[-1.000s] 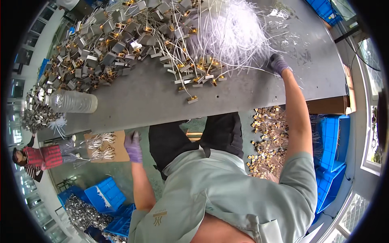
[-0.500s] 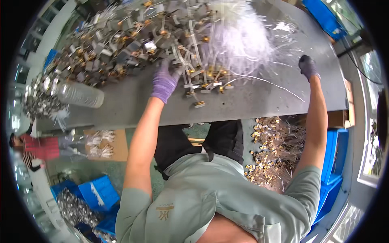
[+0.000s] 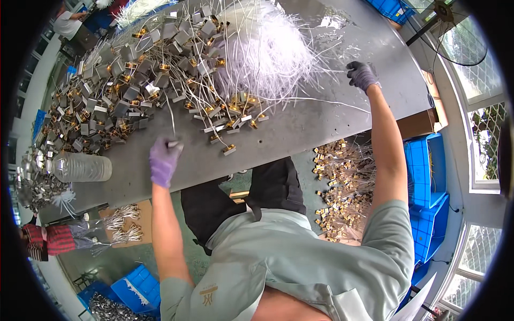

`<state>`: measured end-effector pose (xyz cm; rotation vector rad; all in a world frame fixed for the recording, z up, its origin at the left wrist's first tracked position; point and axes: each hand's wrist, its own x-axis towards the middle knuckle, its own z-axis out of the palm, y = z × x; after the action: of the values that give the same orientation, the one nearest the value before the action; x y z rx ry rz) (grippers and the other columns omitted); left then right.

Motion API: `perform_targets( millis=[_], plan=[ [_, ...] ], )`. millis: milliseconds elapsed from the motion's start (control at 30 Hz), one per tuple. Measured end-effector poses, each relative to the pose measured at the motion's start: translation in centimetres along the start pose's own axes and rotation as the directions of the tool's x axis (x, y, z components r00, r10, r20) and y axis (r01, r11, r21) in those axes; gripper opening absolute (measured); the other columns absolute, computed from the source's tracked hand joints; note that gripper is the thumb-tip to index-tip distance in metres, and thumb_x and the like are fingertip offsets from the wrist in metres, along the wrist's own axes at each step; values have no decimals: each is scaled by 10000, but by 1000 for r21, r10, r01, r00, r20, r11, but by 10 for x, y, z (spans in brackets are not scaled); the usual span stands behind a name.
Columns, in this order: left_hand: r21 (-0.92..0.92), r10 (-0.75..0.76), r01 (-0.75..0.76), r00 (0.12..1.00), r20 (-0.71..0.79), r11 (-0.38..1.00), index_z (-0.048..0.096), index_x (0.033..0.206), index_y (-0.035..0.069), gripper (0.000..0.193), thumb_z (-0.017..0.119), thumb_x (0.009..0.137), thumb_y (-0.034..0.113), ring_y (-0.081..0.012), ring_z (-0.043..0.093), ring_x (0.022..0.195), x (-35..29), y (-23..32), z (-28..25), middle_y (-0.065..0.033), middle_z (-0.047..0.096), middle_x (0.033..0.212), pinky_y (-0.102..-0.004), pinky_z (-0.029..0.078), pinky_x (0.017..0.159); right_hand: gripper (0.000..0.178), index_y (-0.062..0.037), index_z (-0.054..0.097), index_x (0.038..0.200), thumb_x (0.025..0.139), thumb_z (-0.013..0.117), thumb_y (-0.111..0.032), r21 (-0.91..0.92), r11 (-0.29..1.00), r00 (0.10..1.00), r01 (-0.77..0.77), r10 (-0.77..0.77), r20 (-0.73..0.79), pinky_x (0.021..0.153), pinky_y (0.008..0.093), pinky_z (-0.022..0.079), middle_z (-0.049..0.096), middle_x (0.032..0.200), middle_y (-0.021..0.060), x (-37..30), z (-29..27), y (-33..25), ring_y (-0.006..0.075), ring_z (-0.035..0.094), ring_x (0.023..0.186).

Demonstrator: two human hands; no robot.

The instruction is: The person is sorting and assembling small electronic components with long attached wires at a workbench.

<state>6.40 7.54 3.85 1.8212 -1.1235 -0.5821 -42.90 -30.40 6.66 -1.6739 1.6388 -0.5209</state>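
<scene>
My left hand (image 3: 165,161), in a purple knit glove, is closed above the near edge of the grey table. A thin white wire (image 3: 172,116) runs down from the heap to its pinched fingertips. Beyond it lies a big heap of small grey metal blocks with brass-coloured fittings and white wires (image 3: 120,99). My right hand (image 3: 364,76), in a darker glove, hovers over the table's right part, its fingers bent but apart and nothing visible in them. Left of it spreads a bundle of white wires (image 3: 273,56). Several fitted ends lie at the bundle's near side.
A clear plastic bottle (image 3: 83,167) lies at the table's left, beside shiny metal pieces (image 3: 40,184). Brass-ended wires (image 3: 342,187) are piled below the table at right, near blue crates (image 3: 425,176). A fan (image 3: 455,32) stands far right. Other people are at the left.
My left hand has drawn back from the heap toward the near left, with a wire stretching to it. My right hand's fingers have loosened. The whole view has shifted and turned.
</scene>
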Motion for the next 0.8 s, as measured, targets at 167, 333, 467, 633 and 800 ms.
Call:
perform_targets(
  millis=[167,333,467,633,800],
  plan=[
    [-222,-78,73,997,-14,972,581,966,13,196,625,779,52,-85,505,673,-61,-12,-43,-20,559,778,-223,431,592,227,0,625,997,780,578,-48,-91,996,993,0,10,116,433,284,449,634,725,70,10,23,35,173,599,486],
    [-142,-228,211,967,-111,967,552,915,7,212,588,856,207,-112,482,596,-132,-51,-94,-38,528,718,-257,415,541,153,-30,611,920,881,579,-174,160,985,998,-60,57,24,434,268,466,667,756,77,-24,22,-8,150,591,477],
    [-500,-216,147,973,-83,854,468,757,55,305,560,907,304,-122,385,468,-182,-75,-98,-23,395,556,-275,326,447,236,-21,597,941,904,605,-254,623,779,997,70,-82,-10,471,254,500,686,805,114,-50,34,-19,160,630,541],
    [-745,-196,149,980,25,650,395,665,104,389,529,939,346,-136,320,410,-234,-101,-78,3,295,487,-290,258,403,294,-1,597,1034,919,598,-271,644,747,964,169,-262,50,642,275,537,693,916,141,-105,91,-38,184,675,744],
    [-892,-174,193,976,131,408,386,633,109,414,531,943,343,-125,294,397,-270,-113,-69,12,276,469,-291,212,383,295,11,631,1052,929,582,-252,397,875,917,276,-364,164,729,264,518,697,901,106,-116,177,11,156,659,824]
  ],
)
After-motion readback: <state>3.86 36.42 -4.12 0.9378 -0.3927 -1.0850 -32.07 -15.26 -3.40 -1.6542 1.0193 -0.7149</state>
